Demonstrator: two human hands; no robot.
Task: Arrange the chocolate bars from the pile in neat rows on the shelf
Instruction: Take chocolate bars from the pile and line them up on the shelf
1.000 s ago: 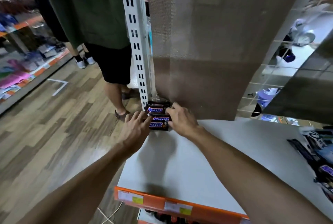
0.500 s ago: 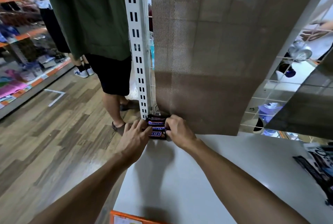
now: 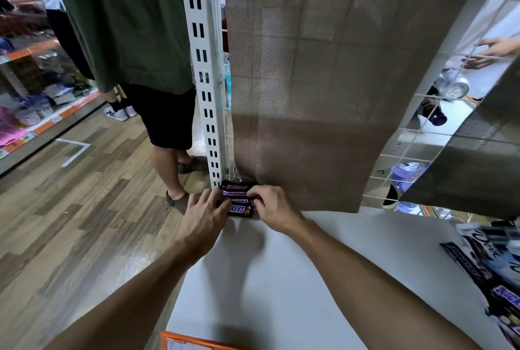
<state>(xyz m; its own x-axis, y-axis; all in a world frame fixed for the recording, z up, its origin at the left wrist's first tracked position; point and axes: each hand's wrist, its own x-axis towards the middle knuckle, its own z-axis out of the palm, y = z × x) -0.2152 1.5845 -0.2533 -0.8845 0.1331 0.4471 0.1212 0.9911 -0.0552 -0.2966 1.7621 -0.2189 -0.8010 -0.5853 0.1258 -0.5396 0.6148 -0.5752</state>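
left hand [image 3: 203,216] + right hand [image 3: 274,211] fingers pinching Snickers bars [image 3: 238,201] | shelf [image 3: 323,279] back-left corner, against upright [image 3: 206,88] | pile [image 3: 495,271] right edge | middle bare

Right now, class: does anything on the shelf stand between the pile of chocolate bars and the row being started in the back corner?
Nothing visible does. Bare shelf lies between the pile and the row.

Ahead of you a brown mesh sheet [image 3: 323,82] hangs on the wire grid [image 3: 408,175], beside a white slotted upright [image 3: 204,68]. To your left, a bystander in a green top [image 3: 126,20] and black shorts [image 3: 166,119] stands on the wood-look floor [image 3: 70,209].
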